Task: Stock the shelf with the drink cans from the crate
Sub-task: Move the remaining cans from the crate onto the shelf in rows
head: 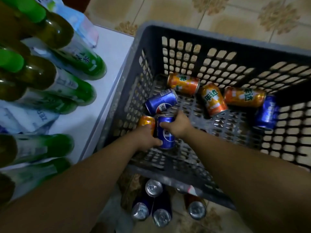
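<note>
A dark plastic crate (218,37) sits on the tiled floor beside a white shelf (111,61). My right hand (177,126) grips the top of an upright blue can (166,137) near the crate's left wall. My left hand (143,137) wraps the lower part of an orange can (146,122) right beside it, and its thumb lies against the blue can. Loose on the crate floor lie another blue can (161,101), three orange cans (183,83) (213,100) (244,97), and a blue can (266,114) at the right wall.
Green-capped tea bottles (67,47) crowd the shelf's left part, leaning toward me. Below the crate's near rim stand several cans (154,187) seen from the top, blue ones (161,217) and a darker one (196,210). Patterned floor tiles (252,17) stretch beyond the crate.
</note>
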The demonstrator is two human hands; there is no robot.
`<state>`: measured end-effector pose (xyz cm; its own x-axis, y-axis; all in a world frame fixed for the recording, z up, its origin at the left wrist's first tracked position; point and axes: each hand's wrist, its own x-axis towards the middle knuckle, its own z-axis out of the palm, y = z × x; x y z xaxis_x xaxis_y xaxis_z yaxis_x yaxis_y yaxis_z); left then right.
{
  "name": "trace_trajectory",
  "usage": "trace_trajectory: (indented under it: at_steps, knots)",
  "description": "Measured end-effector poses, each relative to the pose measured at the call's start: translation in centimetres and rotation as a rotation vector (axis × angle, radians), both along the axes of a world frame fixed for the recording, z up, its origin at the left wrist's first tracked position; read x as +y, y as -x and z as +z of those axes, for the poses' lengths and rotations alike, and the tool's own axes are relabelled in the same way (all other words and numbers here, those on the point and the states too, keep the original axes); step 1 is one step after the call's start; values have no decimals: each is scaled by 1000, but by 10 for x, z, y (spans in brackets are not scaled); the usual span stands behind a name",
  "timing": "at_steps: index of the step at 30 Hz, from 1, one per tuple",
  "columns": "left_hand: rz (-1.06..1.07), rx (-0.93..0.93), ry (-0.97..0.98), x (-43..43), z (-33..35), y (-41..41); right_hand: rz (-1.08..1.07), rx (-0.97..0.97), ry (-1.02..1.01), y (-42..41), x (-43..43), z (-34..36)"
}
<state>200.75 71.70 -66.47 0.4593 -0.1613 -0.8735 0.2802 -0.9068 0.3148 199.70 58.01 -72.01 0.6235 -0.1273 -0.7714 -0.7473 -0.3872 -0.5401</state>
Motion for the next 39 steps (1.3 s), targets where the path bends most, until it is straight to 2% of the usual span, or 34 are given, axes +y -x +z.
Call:
trace_trajectory:
  at_steps: [4,9,16,20,25,29,33,39]
  knots:
    - [101,-46,149,-7,37,13,-79,-149,-67,24,-19,64]
    - [225,-145,375,-10,133,52,-191,-309,-119,48,-27,184]
    - [293,-486,557,28,308,111,-189,-587,-152,94,13,368]
    - [332,-705,591,68,401,152,-77,-726,-195,126,55,470]
    - [408,-936,550,134,485,217,142,-967,-210,179,126,572]
    - [543,-1078,515,190,522,272,316,-1055,-219,222,189,621]
    - [686,-1152,439,254,546,330,517,-1092,-270,263,259,649]
    - [871,-1157,211,337,555,403,715,-1075,-372,311,353,657]
